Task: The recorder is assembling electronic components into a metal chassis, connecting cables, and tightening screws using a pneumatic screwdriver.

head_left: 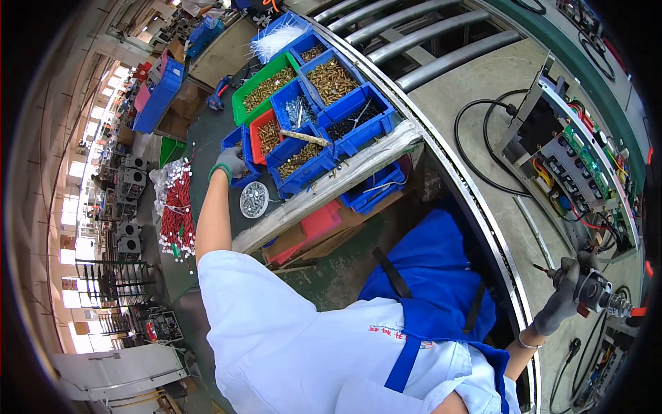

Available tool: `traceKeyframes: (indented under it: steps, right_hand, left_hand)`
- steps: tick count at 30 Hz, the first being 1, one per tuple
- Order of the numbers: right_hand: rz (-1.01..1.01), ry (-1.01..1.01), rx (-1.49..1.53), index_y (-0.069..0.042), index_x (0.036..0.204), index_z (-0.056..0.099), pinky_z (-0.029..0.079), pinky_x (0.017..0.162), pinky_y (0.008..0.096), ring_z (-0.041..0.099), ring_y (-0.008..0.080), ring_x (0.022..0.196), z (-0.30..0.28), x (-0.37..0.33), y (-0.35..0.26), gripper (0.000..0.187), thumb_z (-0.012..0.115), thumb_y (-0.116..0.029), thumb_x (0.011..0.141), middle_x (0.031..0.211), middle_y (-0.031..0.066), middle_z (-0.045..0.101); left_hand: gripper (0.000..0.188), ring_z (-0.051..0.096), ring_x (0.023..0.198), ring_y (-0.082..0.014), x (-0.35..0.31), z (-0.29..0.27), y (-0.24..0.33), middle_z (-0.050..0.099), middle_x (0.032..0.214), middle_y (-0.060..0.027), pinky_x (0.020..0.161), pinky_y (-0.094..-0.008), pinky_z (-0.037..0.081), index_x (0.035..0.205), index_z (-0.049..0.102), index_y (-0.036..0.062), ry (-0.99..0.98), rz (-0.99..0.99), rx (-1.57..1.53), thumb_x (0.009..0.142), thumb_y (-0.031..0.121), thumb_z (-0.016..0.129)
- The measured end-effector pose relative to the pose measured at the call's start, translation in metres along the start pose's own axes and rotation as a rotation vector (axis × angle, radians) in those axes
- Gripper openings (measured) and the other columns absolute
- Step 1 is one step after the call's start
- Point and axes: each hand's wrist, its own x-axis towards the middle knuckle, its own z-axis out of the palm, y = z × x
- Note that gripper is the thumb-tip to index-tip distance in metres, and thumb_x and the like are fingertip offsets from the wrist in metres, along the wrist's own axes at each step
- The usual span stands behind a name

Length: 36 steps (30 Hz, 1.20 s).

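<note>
1. In the person's gloved right hand (561, 301), a dark power driver (594, 288) rests over the metal worktop (452, 103); the fingers are wrapped closed around its body, and a red hose (638, 312) trails from its tail.
2. The driver's long axis runs crosswise, its thin bit (542, 268) toward the person's left. It lies just beside the near end of an opened electronics unit (583, 162); the right hand is the nearer to that unit, the left well apart.
3. At far left, the gloved left hand (233, 162) dips into a small blue bin (244, 181). Its fingertips are hidden; their opening and any hold cannot be told.
4. Around it: a red bin (256, 156) of brass-coloured fasteners just beside, a green bin (238, 107) beyond, a round dish (242, 205) of silvery hardware nearer the person.
5. Small red characters mark the white shirt (269, 303); no label on the driver can be made out.
</note>
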Motion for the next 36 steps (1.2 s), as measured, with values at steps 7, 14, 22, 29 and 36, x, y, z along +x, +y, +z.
traceKeyframes:
  steps: [7, 14, 22, 29, 36]
  right_hand:
    - [0.017, 0.139, -0.032, 0.001, 0.108, 0.053, 0.043, 0.048, 0.0215, 0.045, 0.0061, 0.051, -0.001, 0.002, 0.000, 0.027, 0.055, -0.008, 0.082, 0.069, 0.0062, 0.055]
    - [0.016, 0.152, -0.032, -0.001, 0.112, 0.052, 0.044, 0.048, 0.0215, 0.046, 0.0062, 0.052, -0.006, 0.002, -0.002, 0.030, 0.055, -0.010, 0.085, 0.071, 0.0058, 0.056]
    - [0.077, 0.122, -0.026, -0.002, 0.106, 0.054, 0.039, 0.043, 0.0207, 0.047, 0.0074, 0.047, 0.011, 0.009, -0.007, 0.025, 0.053, 0.000, 0.081, 0.068, 0.0062, 0.057]
    - [0.018, 0.132, -0.065, 0.000, 0.108, 0.053, 0.044, 0.046, 0.0217, 0.048, 0.0069, 0.050, 0.015, -0.004, -0.008, 0.027, 0.055, 0.000, 0.081, 0.073, 0.0076, 0.059]
    - [0.069, 0.116, -0.115, -0.002, 0.105, 0.054, 0.048, 0.058, 0.0256, 0.056, 0.0114, 0.069, 0.005, -0.004, 0.000, 0.029, 0.054, 0.003, 0.077, 0.092, 0.0074, 0.056]
  left_hand:
    - [0.045, 0.068, 0.074, -0.0262, 0.002, 0.029, 0.002, 0.069, 0.093, -0.0168, 0.065, -0.0345, 0.054, 0.109, 0.066, 0.0070, 0.228, 0.220, 0.046, 0.065, 0.014, 0.074]
    - [0.033, 0.069, 0.084, -0.0210, -0.018, -0.003, 0.030, 0.070, 0.097, -0.0131, 0.074, -0.0328, 0.054, 0.108, 0.067, 0.0066, 0.413, 0.299, -0.224, 0.075, 0.007, 0.068]
    - [0.021, 0.065, 0.091, -0.0263, -0.097, 0.011, 0.231, 0.067, 0.099, -0.0101, 0.082, -0.0342, 0.051, 0.100, 0.069, 0.0088, 0.153, 1.182, -0.127, 0.079, 0.011, 0.065]
    - [0.036, 0.060, 0.098, -0.0330, -0.069, 0.034, 0.277, 0.064, 0.103, -0.0133, 0.088, -0.0399, 0.048, 0.113, 0.063, 0.0098, -0.044, 1.391, 0.149, 0.076, 0.010, 0.063]
    - [0.029, 0.061, 0.097, -0.0331, -0.064, 0.030, 0.270, 0.065, 0.099, -0.0150, 0.087, -0.0405, 0.048, 0.106, 0.066, 0.0092, -0.105, 1.229, 0.291, 0.076, 0.013, 0.065]
